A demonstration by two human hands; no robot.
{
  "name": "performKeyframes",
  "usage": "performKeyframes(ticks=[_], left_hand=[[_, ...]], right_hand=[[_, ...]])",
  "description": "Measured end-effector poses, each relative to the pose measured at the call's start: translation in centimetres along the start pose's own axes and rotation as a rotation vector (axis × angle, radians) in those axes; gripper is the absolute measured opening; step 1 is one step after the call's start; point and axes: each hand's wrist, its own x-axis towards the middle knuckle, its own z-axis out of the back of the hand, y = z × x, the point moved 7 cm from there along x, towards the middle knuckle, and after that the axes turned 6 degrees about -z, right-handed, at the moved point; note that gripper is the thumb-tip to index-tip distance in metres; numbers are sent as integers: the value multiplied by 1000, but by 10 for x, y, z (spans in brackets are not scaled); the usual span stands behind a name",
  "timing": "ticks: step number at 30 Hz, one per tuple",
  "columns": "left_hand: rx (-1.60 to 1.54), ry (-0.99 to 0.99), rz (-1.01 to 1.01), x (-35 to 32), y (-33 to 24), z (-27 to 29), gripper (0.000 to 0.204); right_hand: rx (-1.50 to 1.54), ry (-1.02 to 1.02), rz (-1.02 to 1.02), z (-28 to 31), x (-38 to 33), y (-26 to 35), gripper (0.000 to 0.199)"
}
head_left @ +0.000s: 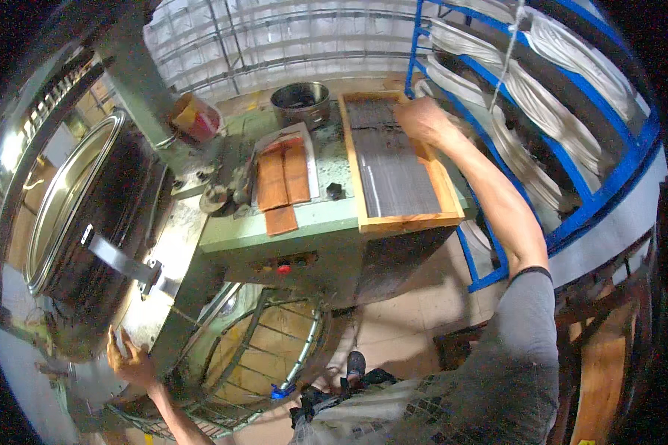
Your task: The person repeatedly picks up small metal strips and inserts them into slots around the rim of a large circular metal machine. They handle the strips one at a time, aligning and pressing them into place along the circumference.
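Observation:
My right hand is closed over the far right edge of a shallow wooden tray, its fingertips turned down. What they pinch, if anything, is hidden. Closely packed thin dark grey rods fill the tray, with a gap across them near the far end. Down at the lower left, my left hand has its fingers apart beside a pale metal plate of the green machine. I see nothing held in it, though I cannot tell whether the fingertips touch the plate.
Orange-brown flat pieces and a dark metal pot sit on the green bench. A large metal-rimmed drum stands left. A blue rack with white cloth is on the right. Below lies a round wire frame.

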Motion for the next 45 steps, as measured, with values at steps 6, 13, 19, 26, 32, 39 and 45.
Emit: performKeyframes(ticks=[6, 13, 19, 26, 32, 39, 45], left_hand=[[-366, 5, 11, 2, -69, 10, 30], [-1502, 168, 551, -5, -158, -6, 52], [-1505, 29, 788, 30, -11, 39, 37], [-1257, 22, 394, 88, 135, 103, 52], [-1119, 382, 225, 103, 199, 103, 39], [-1327, 640, 415, 82, 202, 118, 43], [-1493, 946, 833, 4, 202, 152, 38]], right_hand=[[602, -720, 53, 167, -66, 103, 9], [937, -698, 273, 334, -110, 372, 17], [823, -726, 343, 402, -106, 537, 25], [1155, -639, 384, 470, -78, 656, 25], [1455, -508, 343, 500, -53, 670, 38], [1653, -495, 352, 522, -51, 698, 31], [1940, 93, 211, 475, -113, 725, 29]])
